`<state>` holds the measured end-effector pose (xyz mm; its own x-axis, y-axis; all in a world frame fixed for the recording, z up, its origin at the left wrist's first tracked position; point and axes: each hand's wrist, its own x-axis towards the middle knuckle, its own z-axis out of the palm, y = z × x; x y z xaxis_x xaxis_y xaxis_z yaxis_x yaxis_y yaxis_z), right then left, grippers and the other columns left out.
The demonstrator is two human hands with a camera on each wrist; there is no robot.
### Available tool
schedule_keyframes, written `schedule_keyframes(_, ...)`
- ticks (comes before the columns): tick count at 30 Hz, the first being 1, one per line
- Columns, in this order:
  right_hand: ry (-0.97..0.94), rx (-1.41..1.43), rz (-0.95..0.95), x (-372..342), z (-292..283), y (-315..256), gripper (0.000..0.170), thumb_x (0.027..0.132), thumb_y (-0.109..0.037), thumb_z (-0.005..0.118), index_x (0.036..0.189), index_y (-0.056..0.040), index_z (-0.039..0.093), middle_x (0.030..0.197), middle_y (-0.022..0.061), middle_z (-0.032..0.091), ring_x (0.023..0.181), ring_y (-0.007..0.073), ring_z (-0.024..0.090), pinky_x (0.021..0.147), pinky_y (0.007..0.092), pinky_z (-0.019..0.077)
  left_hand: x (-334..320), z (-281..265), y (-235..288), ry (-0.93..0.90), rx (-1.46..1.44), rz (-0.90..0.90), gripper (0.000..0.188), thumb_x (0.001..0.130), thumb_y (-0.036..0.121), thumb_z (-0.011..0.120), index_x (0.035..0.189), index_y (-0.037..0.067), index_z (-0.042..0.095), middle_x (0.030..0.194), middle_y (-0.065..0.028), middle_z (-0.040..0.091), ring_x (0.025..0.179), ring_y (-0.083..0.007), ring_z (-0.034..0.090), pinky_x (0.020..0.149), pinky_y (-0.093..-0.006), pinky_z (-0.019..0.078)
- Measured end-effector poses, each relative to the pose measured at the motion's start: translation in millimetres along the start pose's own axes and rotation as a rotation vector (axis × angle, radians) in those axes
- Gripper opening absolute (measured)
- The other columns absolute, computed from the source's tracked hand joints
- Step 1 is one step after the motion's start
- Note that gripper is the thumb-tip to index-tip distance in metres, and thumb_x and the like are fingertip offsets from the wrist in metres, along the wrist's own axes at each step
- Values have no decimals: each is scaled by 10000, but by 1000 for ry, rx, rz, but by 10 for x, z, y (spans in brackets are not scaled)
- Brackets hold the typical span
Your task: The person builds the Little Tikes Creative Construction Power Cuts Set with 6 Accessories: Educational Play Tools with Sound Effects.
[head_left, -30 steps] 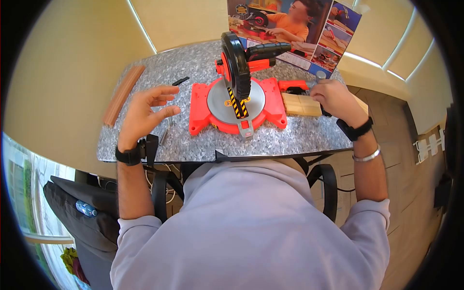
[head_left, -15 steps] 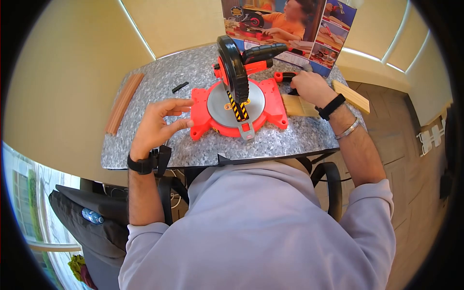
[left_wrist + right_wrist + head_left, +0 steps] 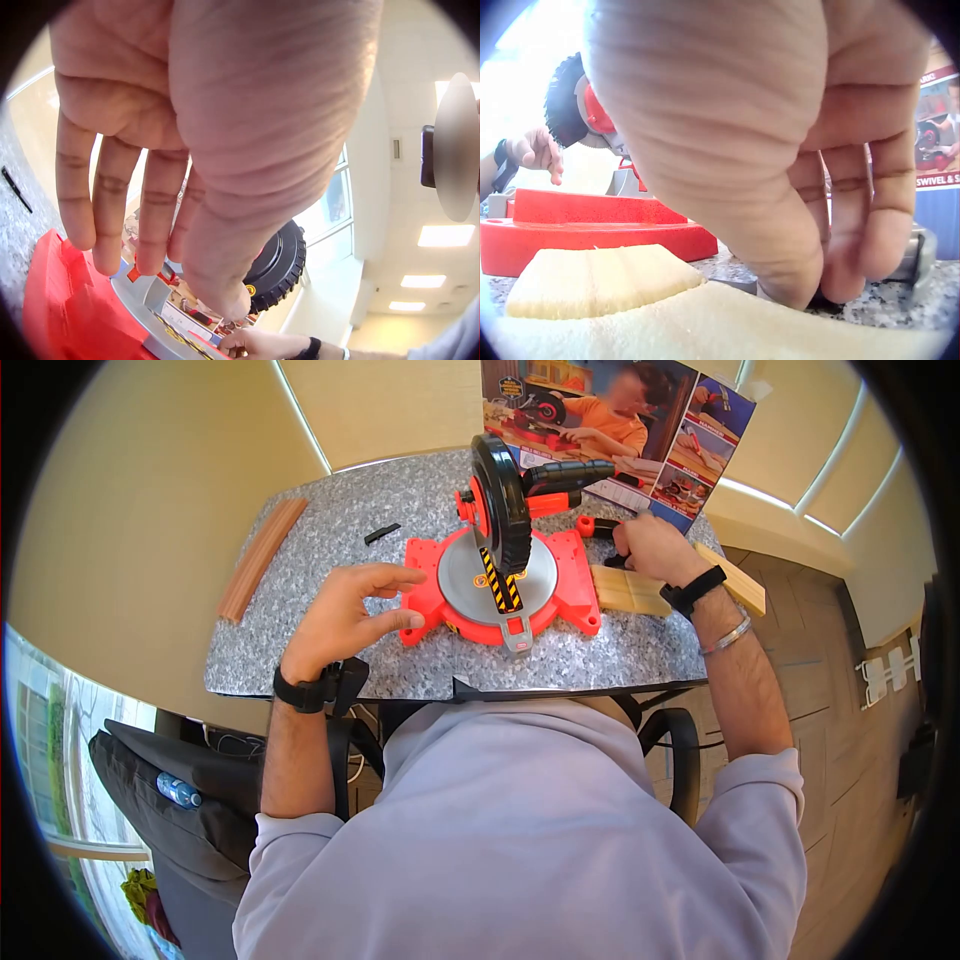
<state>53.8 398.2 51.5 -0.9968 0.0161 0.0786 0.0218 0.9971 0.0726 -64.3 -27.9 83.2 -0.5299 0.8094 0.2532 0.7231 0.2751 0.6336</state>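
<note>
A red toy mitre saw [image 3: 422, 600] with a black blade guard and grey turntable stands mid-table. My left hand [image 3: 350, 615] is at its left side, palm inward and fingers extended, holding nothing; the left wrist view shows the bare palm [image 3: 247, 112] above the red base [image 3: 75, 307]. My right hand [image 3: 665, 550] reaches down behind pale wood pieces [image 3: 625, 591], by a red-and-black tool handle [image 3: 602, 528] and a small black piece [image 3: 617, 561]. In the right wrist view its fingers [image 3: 844, 262] bend down beside the thumb; what they touch is mostly hidden.
A large printed box [image 3: 610, 430] stands at the back right. Brown wood strips [image 3: 262, 560] lie at the left edge, with a small black part [image 3: 382, 534] between them and the saw. Another pale board [image 3: 730, 580] lies at the right edge.
My right hand has moved left, behind the pale wood. The red-and-black tool lies further back and left. My left hand has come closer to the saw base.
</note>
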Motion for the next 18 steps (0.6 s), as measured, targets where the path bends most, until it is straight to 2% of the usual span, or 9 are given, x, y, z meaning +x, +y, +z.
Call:
schedule_keyframes(2,4,37,5,-2,8,22,141,792,-69,739,929,-43,726,905,179,716,928,397,704,809,488,580,1,6,38,-9,10,3,490,804,208,888,1231,23,736,1155,-192,759,1047,-305,743,948,-395,584)
schedule_keyframes(4,34,71,-20,-10,-12,26,201,769,-73,804,939,-37,703,915,173,713,949,386,701,833,487,570,4,9,69,-22,43,-5,461,811,149,870,1236,26,738,1170,-160,765,1051,-268,739,954,-375,573)
schedule_keyframes(7,51,26,-37,-39,-118,-33,219,795,-103,813,956,-23,687,919,177,708,956,392,693,839,492,557,20,19,70,-28,58,20,469,800,154,874,1231,28,737,1173,-172,759,1060,-294,735,943,-386,571)
schedule_keyframes(8,47,27,-38,-59,-178,-83,219,795,-103,813,956,-23,687,919,177,708,956,392,693,839,492,557,26,30,65,-30,55,18,469,800,154,874,1231,28,737,1173,-172,759,1060,-294,735,943,-386,571)
schedule_keyframes(10,224,228,-118,-97,-292,-201,253,797,-87,808,994,-4,672,942,189,713,971,414,685,825,506,545,36,59,56,-14,130,54,483,785,162,881,1225,29,734,1179,-178,753,1079,-316,727,942,-398,565)
schedule_keyframes(14,263,303,-209,-56,-366,-361,268,812,-56,778,1038,19,654,973,206,724,973,439,678,829,509,540,47,87,109,-32,132,82,502,771,174,889,1222,23,728,1187,-178,749,1089,-330,721,952,-403,557)
schedule_keyframes(16,169,429,-259,4,-351,-413,226,810,-5,730,1025,32,668,987,224,731,969,444,679,847,501,544,51,103,77,-29,142,103,509,770,182,893,1224,20,727,1182,-175,749,1093,-336,718,955,-402,553)
schedule_keyframes(18,196,413,-281,59,-315,-447,225,802,13,711,1025,32,683,972,229,730,961,444,681,851,492,545,51,103,73,-32,146,97,510,770,184,894,1223,20,727,1186,-178,748,1099,-336,718,956,-403,553)
